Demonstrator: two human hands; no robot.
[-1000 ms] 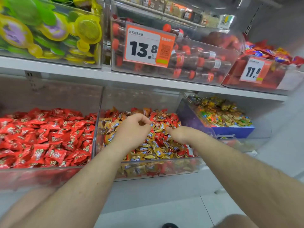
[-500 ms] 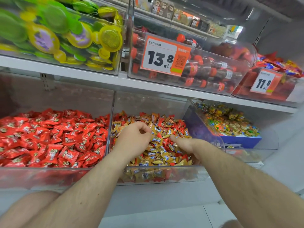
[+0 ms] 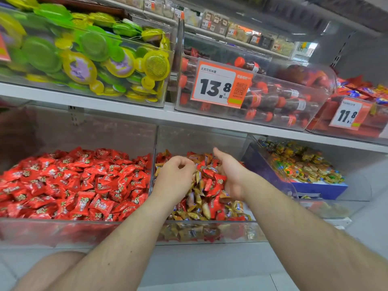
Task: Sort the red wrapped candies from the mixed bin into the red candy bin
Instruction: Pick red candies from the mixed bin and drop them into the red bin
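both hands are sunk in the mixed bin (image 3: 210, 232). left hand (image 3: 175, 178) is curled, contents can't be told; right hand (image 3: 230, 172) is cupped loose around red candies (image 3: 212, 183). red candy bin (image 3: 63, 229) sits just left, nearest the left hand.

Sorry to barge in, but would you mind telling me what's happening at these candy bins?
A person is picking through the mixed bin of red and gold wrapped candies. The left hand hovers over the pile with curled fingers; whether it holds anything is unclear. The right hand lies among the candies, thumb raised. The red candy bin sits immediately left, already well filled.
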